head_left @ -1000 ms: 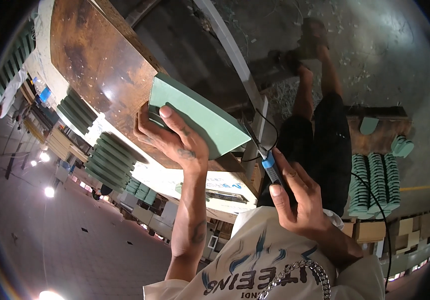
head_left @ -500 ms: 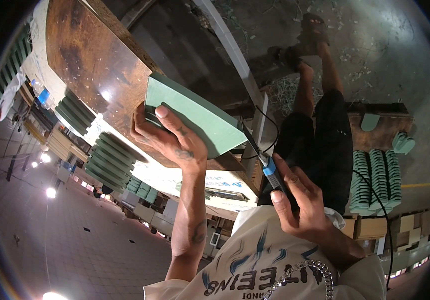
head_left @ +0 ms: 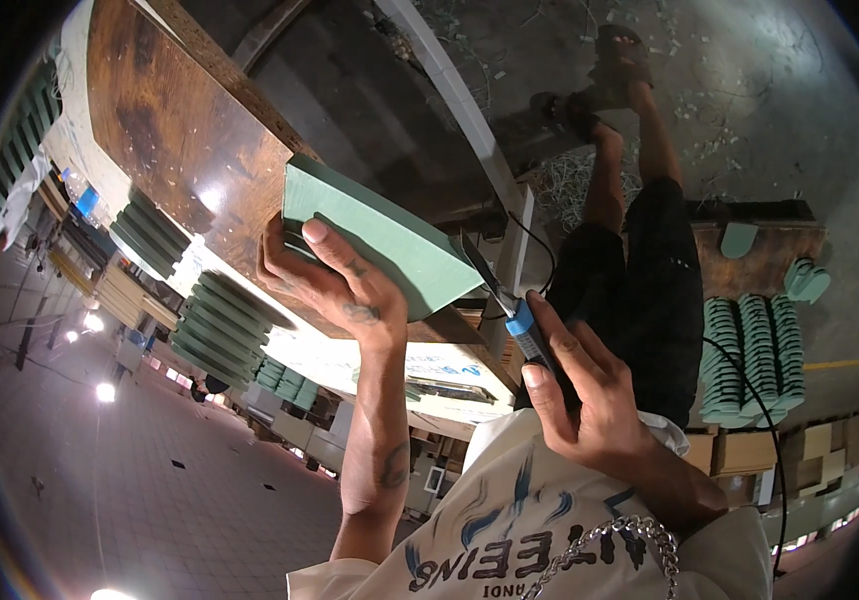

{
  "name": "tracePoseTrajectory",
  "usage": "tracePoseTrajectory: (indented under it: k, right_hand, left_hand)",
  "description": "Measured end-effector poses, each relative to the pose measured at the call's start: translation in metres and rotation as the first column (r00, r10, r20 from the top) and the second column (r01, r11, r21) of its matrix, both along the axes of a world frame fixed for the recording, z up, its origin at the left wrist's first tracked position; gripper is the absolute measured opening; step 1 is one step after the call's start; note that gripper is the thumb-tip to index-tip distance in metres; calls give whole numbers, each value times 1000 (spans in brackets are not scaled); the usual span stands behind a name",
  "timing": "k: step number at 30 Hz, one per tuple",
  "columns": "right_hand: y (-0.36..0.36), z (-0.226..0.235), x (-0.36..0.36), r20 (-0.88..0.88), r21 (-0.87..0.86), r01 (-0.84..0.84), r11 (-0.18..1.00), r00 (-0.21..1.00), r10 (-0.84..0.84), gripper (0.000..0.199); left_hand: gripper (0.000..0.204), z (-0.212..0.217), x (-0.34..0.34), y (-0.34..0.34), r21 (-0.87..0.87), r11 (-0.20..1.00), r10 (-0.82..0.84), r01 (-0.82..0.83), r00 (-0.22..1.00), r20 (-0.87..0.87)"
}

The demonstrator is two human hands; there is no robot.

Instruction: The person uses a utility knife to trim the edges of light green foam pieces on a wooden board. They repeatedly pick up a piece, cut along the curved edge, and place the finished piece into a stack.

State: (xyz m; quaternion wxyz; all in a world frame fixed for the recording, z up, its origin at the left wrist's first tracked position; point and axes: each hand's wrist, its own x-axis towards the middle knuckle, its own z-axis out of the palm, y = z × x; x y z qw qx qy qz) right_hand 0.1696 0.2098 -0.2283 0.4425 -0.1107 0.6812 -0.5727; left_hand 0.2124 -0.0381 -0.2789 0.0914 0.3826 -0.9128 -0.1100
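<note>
My left hand grips a green flat-faced board, thumb on its face and the other fingers round its left side. The board is held tilted at the edge of a brown wooden bench. In my right hand is a utility knife with a blue and black handle, its long dark blade lying against the board's right-hand edge. I cannot tell whether the blade is cutting into it.
Stacks of green pieces stand on the left and at the right. A small wooden bench carries more green pieces. Shavings litter the floor by my feet. A black cable hangs at the right.
The knife and my right hand have moved a little left and up along the board's edge. My left hand and the board have shifted slightly left.
</note>
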Motion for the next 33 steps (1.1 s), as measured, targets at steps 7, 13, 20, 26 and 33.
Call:
tracePoseTrajectory:
  k: [7, 13, 20, 26, 33]
  right_hand:
    - [-8, -8, 1, -46, -7, 44, 999, 998, -44, 60]
    - [-10, -34, 18, -61, 105, 42, 994, 997, -36, 51]
    - [-8, -65, 27, -22, 95, 236, 967, 972, -235, 37]
    - [-34, -61, -18, 646, -2, 421, 907, 693, -320, 17]
    - [-49, -80, -19, 836, -216, 553, 804, 530, -140, 20]
  left_hand:
    - [75, 0, -1, -1, -20, 1000, 9, -9, 1000, 10]
    - [75, 0, -4, 1, -42, 999, -12, 13, 1000, 10]
    - [68, -5, -2, 1, -29, 999, -41, 39, 996, -76]
    - [67, 0, -5, 4, 10, 1000, 22, -22, 999, -44]
    - [53, 8, -9, 6, -34, 998, -52, 53, 998, 33]
